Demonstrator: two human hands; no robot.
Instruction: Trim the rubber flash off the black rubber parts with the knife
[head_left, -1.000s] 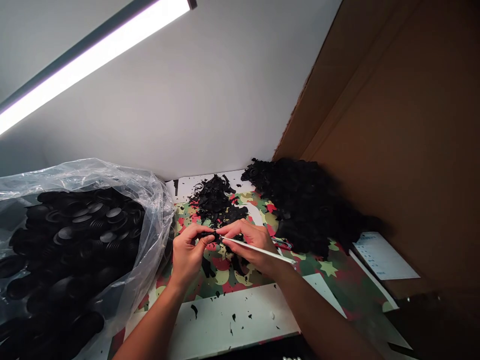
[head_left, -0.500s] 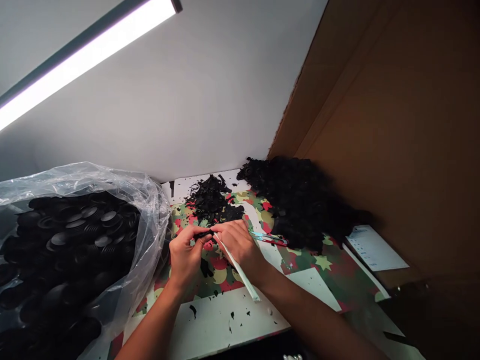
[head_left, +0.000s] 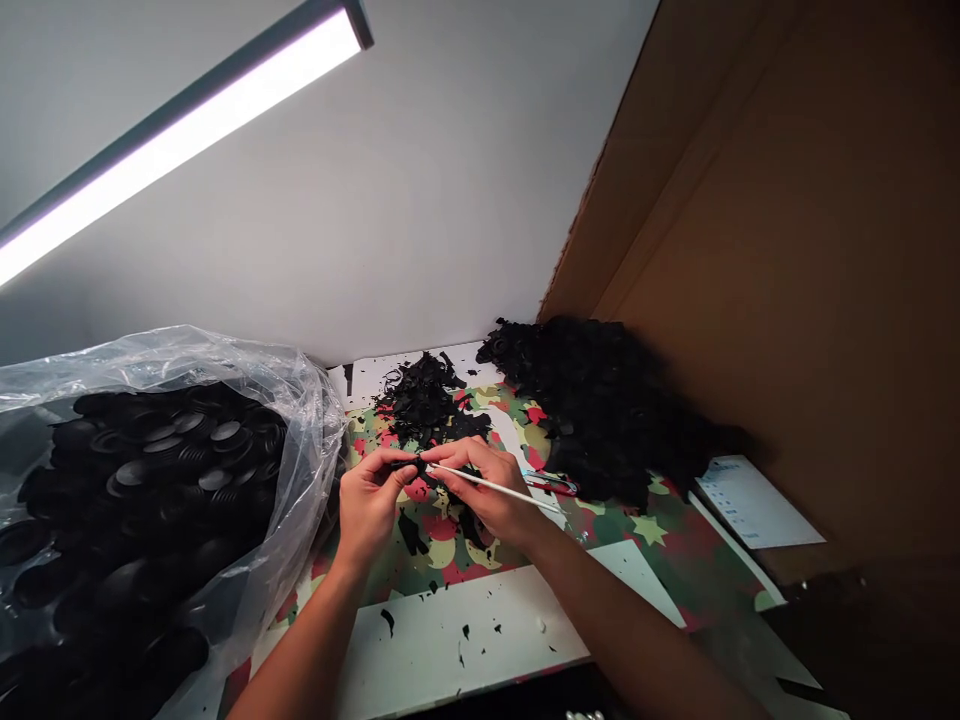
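1. The thin white tool (head_left: 495, 486) had swung since half a second earlier: then it slanted down toward the person's body, now it lay nearly level, its tip at the small black part (head_left: 417, 467) and its tail pointing right, much as it had a second earlier.
2. I judge that swing to be a working stroke of the tool round the part's edge, not a change of grasp; both hands sat at about the same spot over the counter (head_left: 450, 640) as before.
3. The left hand (head_left: 369, 500) had its grip closed on the small black part, pinched between thumb and fingertips, held just above the patterned cloth (head_left: 660, 530).
4. The right hand (head_left: 480, 485) had its grip closed on the thin white tool, held like a pen.
5. The part looked small, dark and matte, mostly hidden by fingers; its shape could not be told.
6. A clear plastic bag (head_left: 300, 400) of black round pieces sat at left, black trimmings (head_left: 424, 400) lay beyond the hands, and a large black heap (head_left: 607, 400) sat against the cardboard wall (head_left: 787, 250).
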